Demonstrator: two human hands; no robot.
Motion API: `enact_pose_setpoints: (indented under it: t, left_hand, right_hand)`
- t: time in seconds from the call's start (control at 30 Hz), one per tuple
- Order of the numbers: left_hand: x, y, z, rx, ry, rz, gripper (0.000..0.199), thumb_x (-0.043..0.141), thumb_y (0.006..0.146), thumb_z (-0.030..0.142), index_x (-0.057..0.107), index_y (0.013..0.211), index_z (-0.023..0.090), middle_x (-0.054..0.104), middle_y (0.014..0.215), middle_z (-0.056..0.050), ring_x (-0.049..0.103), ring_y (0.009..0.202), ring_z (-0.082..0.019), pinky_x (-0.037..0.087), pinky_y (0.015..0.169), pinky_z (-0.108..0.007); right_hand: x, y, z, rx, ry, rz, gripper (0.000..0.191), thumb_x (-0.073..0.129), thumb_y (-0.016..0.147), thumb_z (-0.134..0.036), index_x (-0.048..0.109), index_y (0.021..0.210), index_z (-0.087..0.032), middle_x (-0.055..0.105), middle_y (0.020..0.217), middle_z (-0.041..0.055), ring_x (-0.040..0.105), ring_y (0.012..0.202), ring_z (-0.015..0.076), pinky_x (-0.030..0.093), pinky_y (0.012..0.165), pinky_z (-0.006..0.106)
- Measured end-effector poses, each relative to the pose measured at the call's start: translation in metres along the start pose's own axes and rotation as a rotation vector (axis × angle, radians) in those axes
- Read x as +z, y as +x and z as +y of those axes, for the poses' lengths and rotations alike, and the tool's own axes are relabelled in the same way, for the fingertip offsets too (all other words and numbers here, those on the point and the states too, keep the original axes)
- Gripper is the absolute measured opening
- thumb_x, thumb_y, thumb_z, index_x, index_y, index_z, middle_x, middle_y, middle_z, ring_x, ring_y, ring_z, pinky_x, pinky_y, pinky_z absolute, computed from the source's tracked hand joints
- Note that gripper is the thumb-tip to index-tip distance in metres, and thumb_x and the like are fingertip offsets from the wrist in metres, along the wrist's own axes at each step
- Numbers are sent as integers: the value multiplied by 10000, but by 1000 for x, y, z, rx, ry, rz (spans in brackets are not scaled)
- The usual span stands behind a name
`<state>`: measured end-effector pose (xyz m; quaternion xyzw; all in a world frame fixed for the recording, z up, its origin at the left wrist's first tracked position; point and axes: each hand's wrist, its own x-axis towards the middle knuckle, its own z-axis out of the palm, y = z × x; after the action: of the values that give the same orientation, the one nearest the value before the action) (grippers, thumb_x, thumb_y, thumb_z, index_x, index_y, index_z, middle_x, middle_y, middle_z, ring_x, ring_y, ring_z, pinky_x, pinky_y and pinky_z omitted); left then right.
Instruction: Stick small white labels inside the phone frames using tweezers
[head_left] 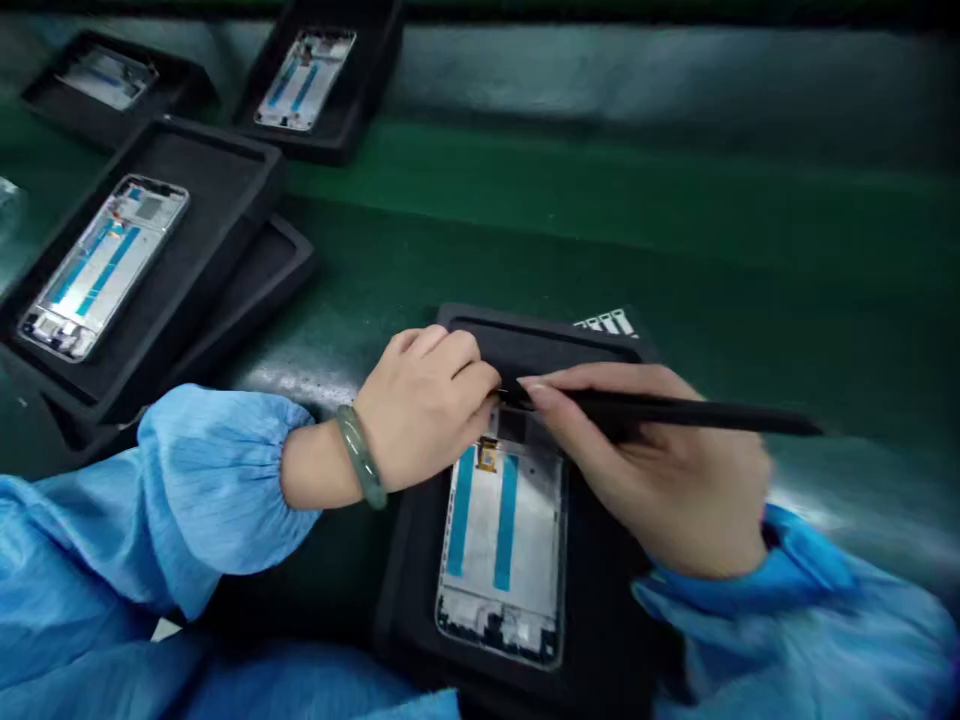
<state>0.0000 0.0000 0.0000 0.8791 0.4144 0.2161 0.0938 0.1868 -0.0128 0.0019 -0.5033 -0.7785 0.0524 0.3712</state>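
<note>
A phone frame [484, 540] with two blue strips lies in a black tray [409, 570] in front of me. My left hand [427, 405] is closed at the upper left edge of that frame; whatever its fingertips hold is hidden. Between the thumb and fingers of my right hand [652, 460] is a thin black tool [697, 413], its tip pointing left toward my left fingertips, over the top end of the frame. A small gold-coloured connector [487, 454] sits on the frame just below my hands.
Stacked black trays [217, 215] stand at the left, the top one bearing another phone frame [105, 265]. Two more trays with frames [306, 80] are farther back. A white strip sheet [611, 322] shows behind the near tray.
</note>
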Motion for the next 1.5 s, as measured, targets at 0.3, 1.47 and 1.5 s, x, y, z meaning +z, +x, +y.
enact_pose_setpoints:
  t: [0.3, 1.47, 1.5]
  left_hand:
    - [1, 7, 2, -41, 38, -1, 119, 550, 876, 195, 628, 792, 163, 623, 835, -36, 534, 809, -205, 405, 724, -346]
    - [6, -15, -3, 7, -167, 65, 494, 542, 870, 590, 580, 1004, 115, 600, 1149, -171, 513, 1199, -348, 416, 1028, -533]
    - [6, -15, -3, 6, -167, 61, 494, 540, 871, 589, 579, 1003, 115, 601, 1146, -169, 513, 1198, -347, 418, 1026, -531]
  right_hand:
    - [-3, -1, -8, 76, 23, -27, 47, 667, 862, -265, 628, 884, -280, 724, 832, -43, 695, 738, 163, 544, 655, 288]
    - [-1, -2, -2, 178, 93, -36, 84, 684, 835, -236, 638, 897, -268, 712, 858, -27, 680, 709, 160, 546, 630, 295]
    - [-1, -2, -2, 187, 100, -28, 86, 684, 835, -240, 640, 902, -271, 711, 860, -27, 679, 708, 161, 547, 633, 300]
